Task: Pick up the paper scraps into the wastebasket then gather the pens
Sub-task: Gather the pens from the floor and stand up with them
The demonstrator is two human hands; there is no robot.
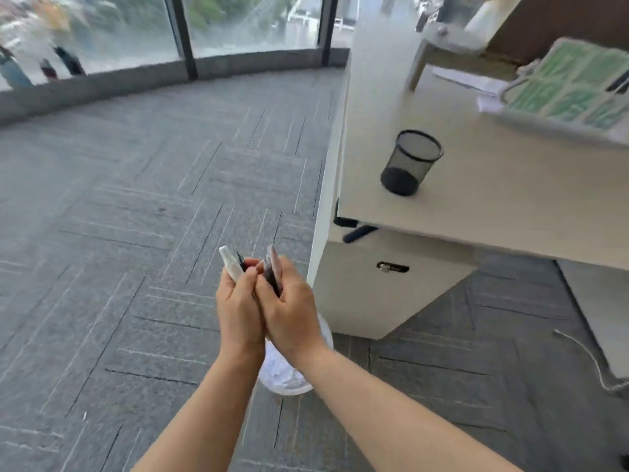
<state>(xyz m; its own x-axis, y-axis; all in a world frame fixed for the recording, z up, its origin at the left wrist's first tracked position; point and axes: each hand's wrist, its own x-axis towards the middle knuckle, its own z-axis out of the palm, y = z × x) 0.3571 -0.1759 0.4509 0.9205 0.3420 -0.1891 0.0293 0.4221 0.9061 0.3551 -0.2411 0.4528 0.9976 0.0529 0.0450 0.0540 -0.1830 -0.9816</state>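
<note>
Closest in, the two hands meet in front of the body, pressed side by side. The left hand (240, 306) is closed around a white pen (230, 264) with something dark beside it, and the right hand (289, 310) is closed around a bundle of dark pens (272, 270); the blur hides how many there are.

Directly beneath the wrists, on the carpet (136, 233), stands a white wastebasket (289, 383), mostly covered by the arms. Crumpled white paper scraps (282, 367) show inside it. I can see no scraps lying on the carpet around it, so the first half of the job looks finished, as far as this view reaches.

Further off, up and to the right, the counter (493, 185) carries a black mesh pen cup (410, 163), standing near the counter's front-left corner and seemingly empty. A green-patterned bag (575, 86) sits toward the counter's far right edge, with loose papers beside it.

My reading is that the pens are gathered in hand and what remains is to set them down together, the cup being the likely spot.
</note>
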